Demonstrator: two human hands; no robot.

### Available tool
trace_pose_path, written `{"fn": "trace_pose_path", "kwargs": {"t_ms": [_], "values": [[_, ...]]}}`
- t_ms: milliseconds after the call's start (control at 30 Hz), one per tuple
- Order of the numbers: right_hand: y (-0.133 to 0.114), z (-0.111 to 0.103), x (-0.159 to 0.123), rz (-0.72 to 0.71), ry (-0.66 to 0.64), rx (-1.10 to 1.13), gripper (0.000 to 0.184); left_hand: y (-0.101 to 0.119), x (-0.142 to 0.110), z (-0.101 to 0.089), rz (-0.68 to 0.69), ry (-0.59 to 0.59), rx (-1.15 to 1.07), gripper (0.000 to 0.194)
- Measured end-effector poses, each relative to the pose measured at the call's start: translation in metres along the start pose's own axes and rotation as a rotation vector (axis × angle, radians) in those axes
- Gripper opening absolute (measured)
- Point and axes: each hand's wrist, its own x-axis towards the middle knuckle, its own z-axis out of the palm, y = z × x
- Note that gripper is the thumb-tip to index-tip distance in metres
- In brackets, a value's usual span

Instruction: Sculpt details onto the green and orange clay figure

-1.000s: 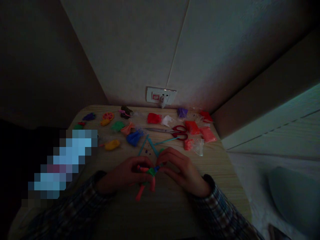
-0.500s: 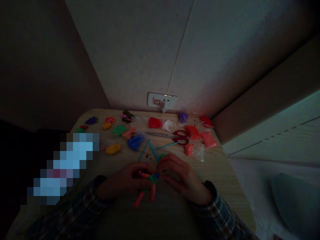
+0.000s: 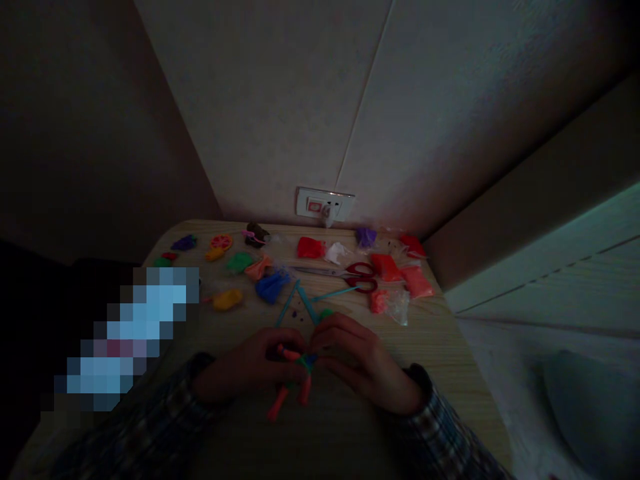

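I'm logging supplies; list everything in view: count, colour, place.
Wall: 1, pale, back
Socket plate: 1, white, on wall
Table: 1, pale, centre
Scissors: 1, red-handled, middle
Thin tools: 3, light blue, near scissors
Right packets: 5, purple, red, orange, two pink, table right
Middle packets: 2, red, white, rear middle
Left lumps: 4, green, peach, blue, yellow, left of scissors
Small shapes: about 5, mixed colours, far left
Green lump: 1, green, beside tools
Specks: several, dark, amid tools
Pixelated patch: 1, light blue, left
Rounded object: 1, greyish, lower right
Figure: 1, coral-green-blue, front
Left hand: 1, plaid-sleeved, holding figure
Right hand: 1, plaid-sleeved, at figure's blue end
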Motion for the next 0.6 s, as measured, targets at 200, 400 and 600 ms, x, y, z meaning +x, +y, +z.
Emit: {"fn": "trace_pose_path", "kwargs": {"t_ms": [200, 400, 600], "values": [[-0.0011, -0.0006, 0.0009, 0.002, -0.006, 0.013, 0.008, -0.0015, 0.0013, -0.0008, 0.014, -0.005, 0.012, 0.035], [-0.0023, -0.0031, 0.0012, 0.032, -0.076, 0.049, 0.013, -0.0026, 0.0009, 0.0003, 0.011, 0.007, 0.015, 0.037], [-0.0026, -0.0047, 0.0004, 0.016, -0.07, 0.088, 0.012, -0.0013, -0.0003, 0.0007, 0.007, -0.007, 0.027, 0.035]]}}
